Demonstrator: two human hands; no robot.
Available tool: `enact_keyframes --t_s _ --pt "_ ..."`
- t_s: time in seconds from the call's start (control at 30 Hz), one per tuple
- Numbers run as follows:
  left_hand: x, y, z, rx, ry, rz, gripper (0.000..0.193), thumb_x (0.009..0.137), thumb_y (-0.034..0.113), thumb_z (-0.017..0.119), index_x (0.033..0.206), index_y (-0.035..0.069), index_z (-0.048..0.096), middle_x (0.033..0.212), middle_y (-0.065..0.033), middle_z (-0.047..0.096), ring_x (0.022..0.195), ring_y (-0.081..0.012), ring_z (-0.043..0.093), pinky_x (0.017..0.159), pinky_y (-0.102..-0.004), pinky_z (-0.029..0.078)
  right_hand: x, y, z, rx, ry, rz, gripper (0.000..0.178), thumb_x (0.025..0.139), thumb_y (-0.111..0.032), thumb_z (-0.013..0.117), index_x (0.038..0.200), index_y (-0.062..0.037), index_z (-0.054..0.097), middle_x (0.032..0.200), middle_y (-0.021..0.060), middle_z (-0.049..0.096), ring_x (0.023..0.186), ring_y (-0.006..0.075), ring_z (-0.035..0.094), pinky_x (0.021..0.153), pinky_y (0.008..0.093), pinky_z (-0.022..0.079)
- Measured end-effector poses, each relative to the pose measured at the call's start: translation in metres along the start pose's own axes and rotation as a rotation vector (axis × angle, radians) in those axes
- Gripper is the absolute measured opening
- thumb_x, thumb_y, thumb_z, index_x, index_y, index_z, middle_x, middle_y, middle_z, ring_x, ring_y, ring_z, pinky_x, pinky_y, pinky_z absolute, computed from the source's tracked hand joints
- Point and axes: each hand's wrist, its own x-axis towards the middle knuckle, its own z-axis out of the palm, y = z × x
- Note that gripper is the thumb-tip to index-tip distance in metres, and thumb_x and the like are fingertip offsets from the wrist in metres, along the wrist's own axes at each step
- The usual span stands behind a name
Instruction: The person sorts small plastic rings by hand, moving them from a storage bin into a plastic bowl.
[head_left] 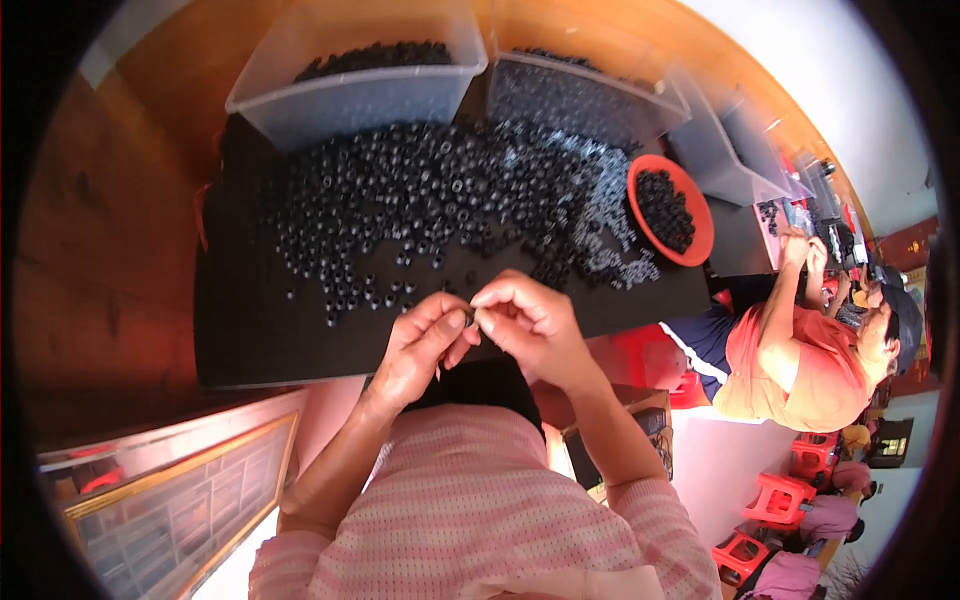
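My left hand [425, 345] and my right hand [535, 328] meet fingertip to fingertip over the near edge of the black table. Between them they pinch a small dark ring-like part [469, 316], mostly covered by the fingers. Just beyond, a wide spread of small black ring-shaped parts [420, 185] covers the tabletop. To their right lies a heap of small pale, clear-looking pieces [605, 205]. An orange-red bowl [704, 222] at the table's right side holds more black parts.
Along the back stand clear plastic bins [350, 105], [585, 100] holding dark parts, and a further bin [705, 150] on the right. A co-worker in an orange shirt [800, 370] sits at the right, hands raised. Red stools [780, 498] and other people are farther off.
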Motion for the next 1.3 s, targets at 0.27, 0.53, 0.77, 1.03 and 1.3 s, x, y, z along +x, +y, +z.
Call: enact_keyframes --t_s 0.27,0.53,0.77,1.03,1.3 --pt "0.008 0.003 -0.001 -0.059 -0.014 -0.020 0.018 0.099 0.018 0.048 0.096 0.003 0.057 0.082 -0.0010 0.059 0.062 -0.0054 0.045 0.055 -0.0207 0.038 0.007 0.001 -0.005 0.123 0.040 0.110 0.010 0.088 0.005 0.060 0.097 0.0002 0.058 0.085 0.0021 0.059 0.074 0.0079 0.060 0.064 0.0208 0.047" --pt "0.009 0.003 -0.004 -0.099 0.006 -0.035 0.019 0.099 0.018 0.049 0.096 0.002 0.057 0.081 -0.0024 0.060 0.061 -0.0061 0.046 0.054 -0.0207 0.038 0.005 0.004 -0.002 0.062 0.038 0.030 0.011 0.087 0.008 0.059 0.096 0.0033 0.059 0.090 0.0063 0.057 0.079 0.0127 0.063 0.068 0.0226 0.050" --pt "0.005 0.001 -0.005 -0.080 0.016 -0.028 0.028 0.097 0.026 0.049 0.102 0.000 0.058 0.083 -0.0076 0.061 0.059 -0.0093 0.044 0.053 -0.0221 0.036 -0.001 0.010 -0.005 -0.040 0.019 -0.056 0.011 0.086 0.010 0.058 0.096 0.0048 0.059 0.091 0.0082 0.057 0.080 0.0140 0.063 0.066 0.0220 0.051" --pt "0.006 0.003 -0.005 -0.090 0.004 -0.042 0.028 0.097 0.024 0.049 0.106 -0.001 0.057 0.081 -0.0072 0.062 0.060 -0.0096 0.046 0.054 -0.0229 0.037 0.001 0.011 0.000 -0.060 0.013 -0.181 0.009 0.086 0.009 0.059 0.093 0.0043 0.061 0.090 0.0088 0.059 0.079 0.0134 0.064 0.063 0.0214 0.051" --pt "0.005 0.006 -0.003 -0.141 0.001 -0.051 0.022 0.098 0.020 0.048 0.096 0.000 0.058 0.080 -0.0041 0.060 0.060 -0.0068 0.045 0.053 -0.0212 0.037 0.002 0.014 0.001 -0.146 0.026 -0.246 0.010 0.085 0.007 0.061 0.094 0.0035 0.061 0.089 0.0099 0.060 0.074 0.0133 0.065 0.060 0.0213 0.051"
